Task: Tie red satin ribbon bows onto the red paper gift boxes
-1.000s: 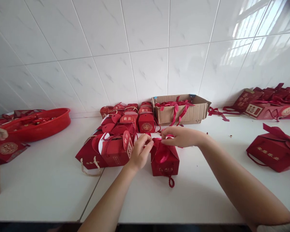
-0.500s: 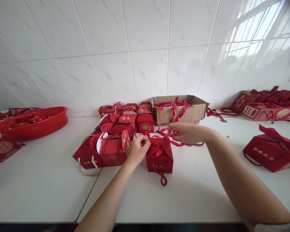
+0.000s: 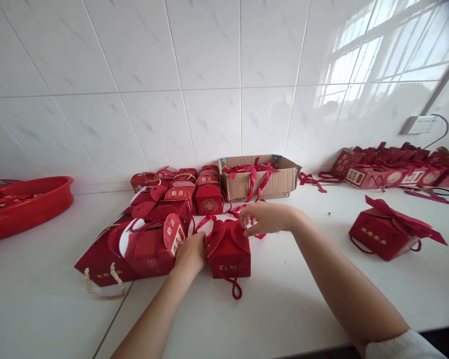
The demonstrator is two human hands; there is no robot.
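A small red gift box (image 3: 230, 262) with curved top flaps and gold lettering stands upright before me, a twisted red cord loop (image 3: 236, 289) hanging from its front. My left hand (image 3: 191, 252) is closed against the box's left side, its fingertips partly hidden. Behind that hand, a red ribbon (image 3: 205, 222) runs toward the box top. At the upper right flap is my right hand (image 3: 265, 218), fingers bent and thumb apart, the thumb tip touching or very near the flap. Several filled red gift boxes (image 3: 153, 249) crowd close on the left.
Behind stands a cardboard box (image 3: 254, 187) with red ribbons draped over its rim. To the right sits a ribbon-tied red box (image 3: 385, 232), with scissors (image 3: 430, 193) and a row of red boxes (image 3: 392, 174) farther back. A red basin (image 3: 30, 209) is at far left.
My view has turned right. My left hand has gone from pinching at the box top down to its left side. My right hand has come in to the right flap, and the flaps stand closer together.
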